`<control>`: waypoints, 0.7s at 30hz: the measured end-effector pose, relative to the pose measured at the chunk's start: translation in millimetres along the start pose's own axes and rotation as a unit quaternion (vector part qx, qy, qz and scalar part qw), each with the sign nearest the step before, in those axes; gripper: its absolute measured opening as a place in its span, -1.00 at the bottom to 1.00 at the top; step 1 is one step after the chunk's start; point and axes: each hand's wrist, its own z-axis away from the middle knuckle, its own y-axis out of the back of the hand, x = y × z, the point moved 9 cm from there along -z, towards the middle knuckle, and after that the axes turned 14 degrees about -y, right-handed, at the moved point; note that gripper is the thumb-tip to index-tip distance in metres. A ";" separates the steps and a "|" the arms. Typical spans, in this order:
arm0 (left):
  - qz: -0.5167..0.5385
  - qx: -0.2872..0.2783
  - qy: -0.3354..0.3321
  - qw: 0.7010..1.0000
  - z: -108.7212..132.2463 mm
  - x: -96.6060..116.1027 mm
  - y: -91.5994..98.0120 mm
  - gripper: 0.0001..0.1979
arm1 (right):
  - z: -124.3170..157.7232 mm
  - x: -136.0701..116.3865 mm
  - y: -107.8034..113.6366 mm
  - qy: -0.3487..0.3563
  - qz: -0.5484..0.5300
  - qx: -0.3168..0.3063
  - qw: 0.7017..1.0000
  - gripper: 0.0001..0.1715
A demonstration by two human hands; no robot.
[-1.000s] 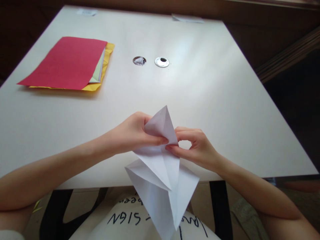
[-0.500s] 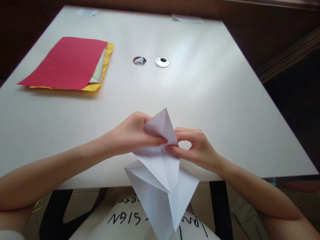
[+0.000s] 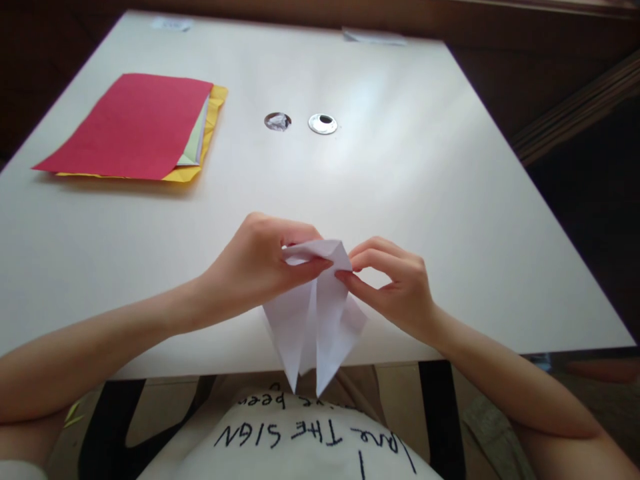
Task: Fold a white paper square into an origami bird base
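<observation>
The folded white paper [image 3: 330, 320] is gripped between the thumb and the fingers of the left hand [image 3: 267, 253], with the thumb laid across its upper part. Its right side, near the top, is pinched by the thumb and fingertips of the right hand [image 3: 395, 273]; between these fingers a round gap is left. The paper is held up above the near edge of the table [image 3: 440, 200], and two of its long points are directed down toward the shirt [image 3: 240, 460], on which black letters are written. Farther away, two round pieces [image 3: 323, 124] are seen side by side in the table top. On the far left, a red sheet [image 3: 133, 123] is laid over yellow paper [image 3: 215, 113], and a pale green sheet [image 3: 193, 147] is partly shown between them. Along the far edge, two whitish slips [image 3: 374, 36] are placed, one left and one right.
</observation>
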 end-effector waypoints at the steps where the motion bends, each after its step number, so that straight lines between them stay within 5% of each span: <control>1: -0.030 0.003 -0.034 0.999 -0.5 2.0 -2.0 -0.90 | 0.2 0.2 -0.5 0.017 0.026 0.016 0.999 -0.88; 4: -0.093 0.002 -0.107 0.990 0.8 -1.1 -13.6 -0.90 | -1.2 9.8 -9.0 0.039 0.087 0.022 0.995 -0.88; 12: -0.171 -0.064 -0.156 0.971 3.8 -20.2 -39.8 -0.85 | -8.3 39.6 -30.7 -0.001 0.125 -0.039 0.991 -0.86; 16: -0.314 -0.090 -0.147 0.934 -1.6 -5.7 -16.9 -0.62 | -12.0 43.8 -26.1 -0.039 0.110 -0.044 0.992 -0.89; 19: -0.413 -0.106 -0.123 0.896 3.5 10.0 8.5 -0.73 | -15.0 49.1 -23.6 -0.082 0.089 -0.059 0.991 -0.90; 21: -0.384 -0.166 -0.156 0.895 15.5 21.3 3.5 -0.81 | -16.2 52.3 -23.2 -0.105 0.073 -0.070 0.989 -0.88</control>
